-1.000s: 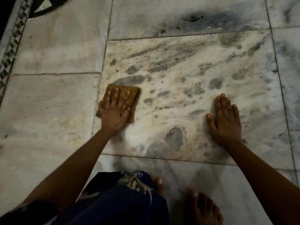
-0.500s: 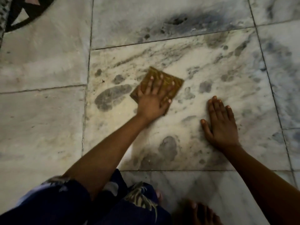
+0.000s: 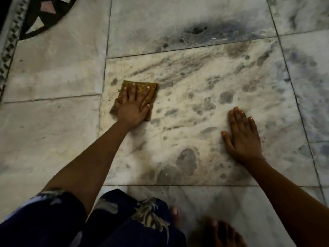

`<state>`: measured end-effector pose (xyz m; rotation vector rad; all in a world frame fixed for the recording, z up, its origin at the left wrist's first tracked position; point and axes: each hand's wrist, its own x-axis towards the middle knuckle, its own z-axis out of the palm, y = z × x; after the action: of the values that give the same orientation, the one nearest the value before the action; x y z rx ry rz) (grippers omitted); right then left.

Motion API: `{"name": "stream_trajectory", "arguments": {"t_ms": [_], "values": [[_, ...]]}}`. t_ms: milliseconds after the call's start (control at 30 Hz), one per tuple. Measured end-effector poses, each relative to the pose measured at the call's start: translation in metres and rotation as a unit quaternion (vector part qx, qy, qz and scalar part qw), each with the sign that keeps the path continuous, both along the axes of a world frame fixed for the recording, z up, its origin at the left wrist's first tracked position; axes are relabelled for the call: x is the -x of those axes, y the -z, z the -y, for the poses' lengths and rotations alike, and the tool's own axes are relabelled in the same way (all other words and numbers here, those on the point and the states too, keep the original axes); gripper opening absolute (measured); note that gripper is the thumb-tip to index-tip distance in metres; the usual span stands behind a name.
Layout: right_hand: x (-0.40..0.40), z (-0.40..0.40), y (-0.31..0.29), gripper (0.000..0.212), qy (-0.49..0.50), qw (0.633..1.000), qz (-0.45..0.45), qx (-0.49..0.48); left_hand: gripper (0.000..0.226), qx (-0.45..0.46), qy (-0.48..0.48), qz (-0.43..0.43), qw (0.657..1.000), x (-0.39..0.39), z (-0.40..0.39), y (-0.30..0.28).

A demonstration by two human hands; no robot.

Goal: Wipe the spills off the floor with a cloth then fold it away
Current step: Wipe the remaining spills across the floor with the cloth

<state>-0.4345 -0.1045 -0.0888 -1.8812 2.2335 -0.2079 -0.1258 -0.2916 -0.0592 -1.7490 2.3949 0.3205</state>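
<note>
Cloth (image 3: pixel 140 97) middle under left hand (image 3: pixel 132 108)

Veined marble floor (image 3: pixel 195 107) bears a folded brown cloth (image 3: pixel 152 91), both flat hands and bare feet (image 3: pixel 220 230).

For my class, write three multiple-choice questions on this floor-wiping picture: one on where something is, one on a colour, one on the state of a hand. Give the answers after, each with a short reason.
1. Where does the cloth lie?
A. near the tile's left edge
B. on the person's knee
C. under the right hand

2. What colour is the cloth?
A. white
B. yellow-brown
C. bright blue

3. How is the right hand placed?
A. curled in a fist
B. lifted in the air
C. flat on the floor

Answers:
1 A, it sits just right of the tile joint, under the left hand.
2 B, its weave shows yellow-brown.
3 C, its fingers lie straight on the marble.
</note>
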Motion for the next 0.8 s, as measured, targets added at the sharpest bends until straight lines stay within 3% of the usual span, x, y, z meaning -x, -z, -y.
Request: {"name": "stream_trajectory", "arguments": {"t_ms": [200,467,567,633,700,800], "values": [[-0.001,-0.001,-0.002,0.069,0.005,1.0,0.019,-0.004,0.065,0.017,0.193,-0.027,0.981,0.006,-0.057,-0.001],[-0.008,0.001,-0.005,0.08,0.036,0.999,0.036,-0.016,0.051,0.073,0.22,-0.105,0.967,0.0,-0.134,-0.009],[-0.017,0.003,-0.013,0.079,0.066,0.995,0.075,-0.028,0.054,0.054,0.119,-0.165,0.978,0.012,-0.15,-0.023],[-0.026,0.002,-0.02,0.077,0.09,0.988,0.125,-0.018,0.055,-0.016,-0.003,-0.263,0.965,0.019,-0.151,-0.034],[-0.036,-0.001,-0.027,0.076,0.086,0.985,0.15,-0.004,0.046,-0.11,-0.093,-0.389,0.91,0.025,-0.146,-0.045],[-0.048,-0.001,-0.035,0.075,0.069,0.982,0.175,0.014,0.012,-0.206,-0.217,-0.514,0.804,0.037,-0.134,-0.066]]}}
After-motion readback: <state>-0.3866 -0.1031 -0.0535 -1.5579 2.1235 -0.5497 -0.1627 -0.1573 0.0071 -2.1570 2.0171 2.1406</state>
